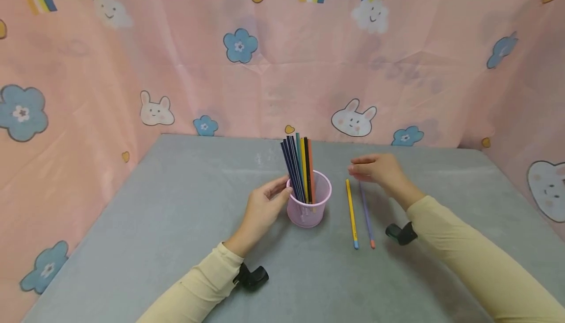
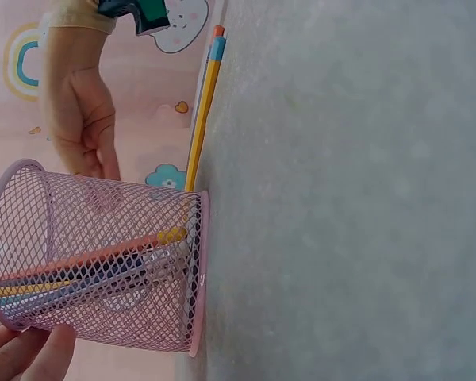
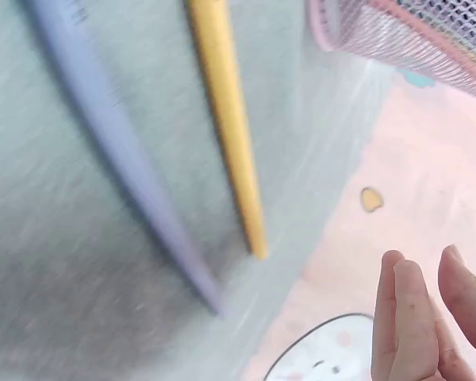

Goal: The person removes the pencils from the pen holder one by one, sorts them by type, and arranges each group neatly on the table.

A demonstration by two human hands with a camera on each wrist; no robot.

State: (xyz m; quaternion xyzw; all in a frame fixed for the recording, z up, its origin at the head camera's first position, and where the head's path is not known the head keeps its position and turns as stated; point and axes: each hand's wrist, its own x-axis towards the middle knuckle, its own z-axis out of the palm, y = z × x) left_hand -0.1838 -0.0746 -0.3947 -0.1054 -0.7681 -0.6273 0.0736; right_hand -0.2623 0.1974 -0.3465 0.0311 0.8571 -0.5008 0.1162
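A pink mesh pencil cup (image 1: 305,217) stands upright on the grey table, holding several pencils (image 1: 293,166) in dark blue, teal, yellow, black and orange. My left hand (image 1: 260,210) grips the cup's left side near the rim, thumb in front. To the right of the cup lie a yellow pencil (image 1: 351,213) with a blue end and a purple pencil (image 1: 366,210) with a red end, side by side. Just above their far tips hovers my right hand (image 1: 380,171), fingers fairly straight and nothing between them; in the right wrist view its fingertips (image 3: 412,286) are apart from both pencils.
The grey table (image 1: 176,200) reaches back to a pink patterned cloth (image 1: 185,43) that hangs behind it and along both sides. A black camera mount (image 1: 251,278) sits at the left wrist, another mount (image 1: 401,234) at the right.
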